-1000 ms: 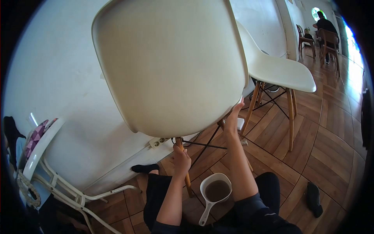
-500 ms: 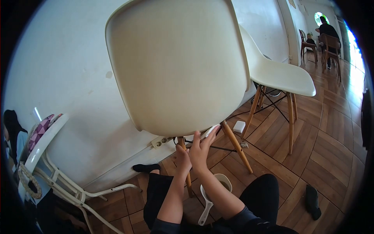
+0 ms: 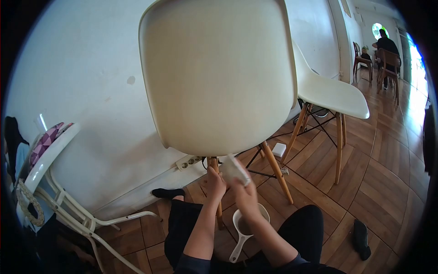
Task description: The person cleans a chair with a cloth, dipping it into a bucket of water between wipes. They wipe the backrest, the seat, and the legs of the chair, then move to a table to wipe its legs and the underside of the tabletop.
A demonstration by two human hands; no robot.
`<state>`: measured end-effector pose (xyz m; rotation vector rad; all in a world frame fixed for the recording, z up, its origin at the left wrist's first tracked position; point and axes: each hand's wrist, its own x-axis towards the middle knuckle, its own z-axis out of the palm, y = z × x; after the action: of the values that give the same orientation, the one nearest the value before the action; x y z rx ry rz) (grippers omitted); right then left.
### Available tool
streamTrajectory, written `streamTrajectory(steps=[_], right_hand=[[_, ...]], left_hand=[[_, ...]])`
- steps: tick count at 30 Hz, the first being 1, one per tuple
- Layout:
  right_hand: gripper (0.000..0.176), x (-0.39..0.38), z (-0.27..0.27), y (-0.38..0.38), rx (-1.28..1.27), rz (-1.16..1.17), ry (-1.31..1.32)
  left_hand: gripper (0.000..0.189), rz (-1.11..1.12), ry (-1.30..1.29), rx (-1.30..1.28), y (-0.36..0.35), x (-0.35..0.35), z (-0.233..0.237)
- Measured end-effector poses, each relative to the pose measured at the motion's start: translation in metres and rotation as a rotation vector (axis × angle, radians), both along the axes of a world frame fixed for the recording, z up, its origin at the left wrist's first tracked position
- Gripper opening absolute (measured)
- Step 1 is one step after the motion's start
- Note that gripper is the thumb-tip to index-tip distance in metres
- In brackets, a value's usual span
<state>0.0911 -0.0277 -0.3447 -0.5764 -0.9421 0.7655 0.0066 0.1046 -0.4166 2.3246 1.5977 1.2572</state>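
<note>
A cream moulded chair (image 3: 219,82) stands right in front of me, its back towards me. Under its seat, my left hand (image 3: 213,183) is closed around the chair's wooden leg (image 3: 220,214). My right hand (image 3: 245,197) grips a white sponge (image 3: 235,170), blurred by motion, just right of that leg and below the seat edge. A white dipper (image 3: 240,244) with a long handle sits on the floor between my legs, partly behind my right forearm. On the floor by the chair's other front leg (image 3: 277,173) lies a white block (image 3: 279,149).
Another cream chair (image 3: 333,93) stands behind to the right. A white metal-framed chair (image 3: 54,160) with a patterned cushion is at left. A socket strip (image 3: 188,163) lies along the wall. Far back, a person (image 3: 387,48) sits among wooden chairs. A dark shoe (image 3: 362,239) shows at right.
My right hand has come down and away from the seat's underside, bringing the white sponge into view. My left hand stays on the leg. The view has shifted slightly.
</note>
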Motion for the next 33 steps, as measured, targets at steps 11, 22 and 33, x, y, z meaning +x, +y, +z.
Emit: streamTrajectory(steps=[11,22,33], right_hand=[[0.058,0.051,0.068,0.009,0.157,-1.163,-0.946],[0.057,0.057,0.025,-0.003,-0.105,-0.943,-1.174],[0.055,0.063,0.045,-0.015,0.109,-0.954,-0.873]], left_hand=[[0.031,0.004,-0.012,-0.12,-0.005,0.003,0.011],[0.029,0.064,-0.009,-0.019,0.001,0.005,0.003],[0.038,0.046,0.026,-0.245,-0.014,0.004,0.026]])
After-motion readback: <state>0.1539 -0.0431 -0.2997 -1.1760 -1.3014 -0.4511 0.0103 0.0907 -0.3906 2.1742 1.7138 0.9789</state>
